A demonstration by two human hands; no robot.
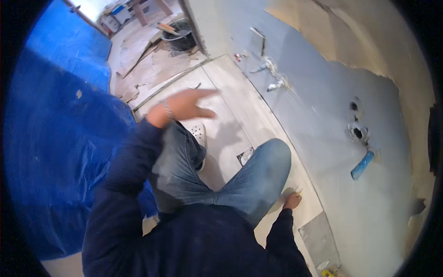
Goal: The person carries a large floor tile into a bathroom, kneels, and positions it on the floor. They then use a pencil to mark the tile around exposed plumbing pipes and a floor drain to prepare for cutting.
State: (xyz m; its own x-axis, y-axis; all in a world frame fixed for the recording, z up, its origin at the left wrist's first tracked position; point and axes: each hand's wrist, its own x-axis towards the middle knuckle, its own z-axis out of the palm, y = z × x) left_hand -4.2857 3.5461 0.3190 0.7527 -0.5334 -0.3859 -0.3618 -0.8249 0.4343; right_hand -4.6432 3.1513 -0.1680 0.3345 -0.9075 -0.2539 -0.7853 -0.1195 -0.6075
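My left hand (187, 105), with a band round its wrist, is raised in front of me over the pale floor tiles (230, 92). It holds nothing; its thumb and fingers are apart, slightly smeared by motion. Low on the right, beyond my bent knee, my right hand (291, 201) is down by the floor. Its fingers are closed on a thin, pale yellowish stick-like thing (299, 192), too small to name surely. Between my knees lies a small dark and whitish object (245, 157), partly hidden by my right leg. A straight joint runs between the tiles.
A blue tarp (60, 152) hangs on the left. The grey wall (318, 115) on the right has pipe fittings (277, 76), holes and a blue pipe stub (362, 165). A black bucket (181, 39) with tools stands beyond the doorway. Small containers (330, 270) sit lower right.
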